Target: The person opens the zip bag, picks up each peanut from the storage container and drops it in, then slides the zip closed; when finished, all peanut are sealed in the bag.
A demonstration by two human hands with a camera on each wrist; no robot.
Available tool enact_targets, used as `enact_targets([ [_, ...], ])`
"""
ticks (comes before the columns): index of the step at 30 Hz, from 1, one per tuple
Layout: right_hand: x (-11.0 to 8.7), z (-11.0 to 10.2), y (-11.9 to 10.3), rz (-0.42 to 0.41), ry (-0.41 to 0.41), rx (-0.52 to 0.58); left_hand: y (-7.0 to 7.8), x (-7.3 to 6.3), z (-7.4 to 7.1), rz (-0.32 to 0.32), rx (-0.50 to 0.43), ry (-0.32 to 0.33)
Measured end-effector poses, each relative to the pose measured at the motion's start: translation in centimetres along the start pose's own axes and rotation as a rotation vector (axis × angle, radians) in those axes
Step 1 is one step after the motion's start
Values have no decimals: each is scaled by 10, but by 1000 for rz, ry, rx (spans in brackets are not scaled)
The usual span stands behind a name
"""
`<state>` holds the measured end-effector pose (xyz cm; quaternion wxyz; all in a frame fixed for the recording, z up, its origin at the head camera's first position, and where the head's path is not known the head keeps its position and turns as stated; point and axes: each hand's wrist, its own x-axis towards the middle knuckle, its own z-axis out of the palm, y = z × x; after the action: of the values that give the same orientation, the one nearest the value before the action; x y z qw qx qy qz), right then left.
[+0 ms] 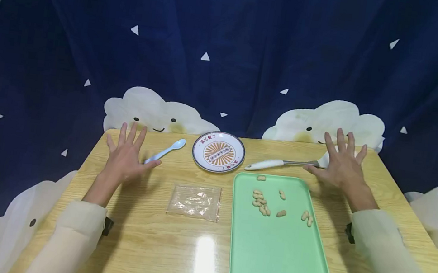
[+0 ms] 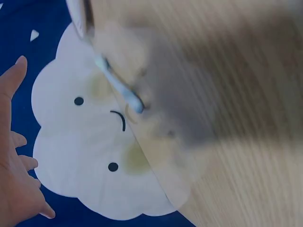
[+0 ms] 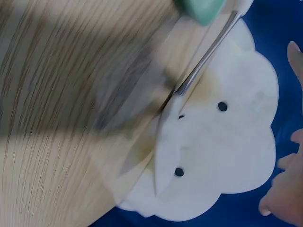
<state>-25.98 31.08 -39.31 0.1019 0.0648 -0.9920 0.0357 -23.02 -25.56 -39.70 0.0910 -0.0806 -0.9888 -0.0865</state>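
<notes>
My left hand (image 1: 124, 156) is held above the table's left side, fingers spread and holding nothing. Its thumb overlaps the handle of a small light-blue spoon (image 1: 167, 149) in the head view. On the other side, my right hand (image 1: 340, 167) hovers with fingers spread, also holding nothing. Below it lies a long cooking utensil with a white handle (image 1: 265, 164), a steel shaft and a white head (image 3: 166, 142); the hand hides part of that head in the head view. Both wrist views show the fingers (image 2: 16, 165) at the frame's edge.
A white plate (image 1: 219, 152) with red and orange print sits at the back middle. In front of it lies a clear plastic bag (image 1: 194, 202). Several peanuts (image 1: 259, 196) are scattered in the far half of a green tray (image 1: 281, 267). A dark blue curtain (image 1: 231, 33) hangs behind.
</notes>
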Motion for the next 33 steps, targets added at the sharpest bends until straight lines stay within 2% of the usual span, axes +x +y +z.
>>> enact_targets([
  [5, -2, 1, -16, -25, -22, 58, 12, -7, 8, 56, -18, -25],
  [13, -9, 5, -45, -101, -60, 174, 41, -19, 22, 235, -105, -64],
  [19, -16, 4, -66, -160, -98, 280, 62, -26, 29, 344, -101, -116],
  [22, -20, 4, -78, -166, -119, 307, 74, -31, 34, 379, -106, -175],
  [26, -25, 4, -95, -169, -190, 362, 85, -36, 42, 408, -129, -256],
  [29, -29, 4, -106, -187, -224, 393, 90, -37, 48, 427, -157, -294],
  [33, -33, 5, -120, -240, -231, 408, 96, -39, 54, 447, -199, -334],
])
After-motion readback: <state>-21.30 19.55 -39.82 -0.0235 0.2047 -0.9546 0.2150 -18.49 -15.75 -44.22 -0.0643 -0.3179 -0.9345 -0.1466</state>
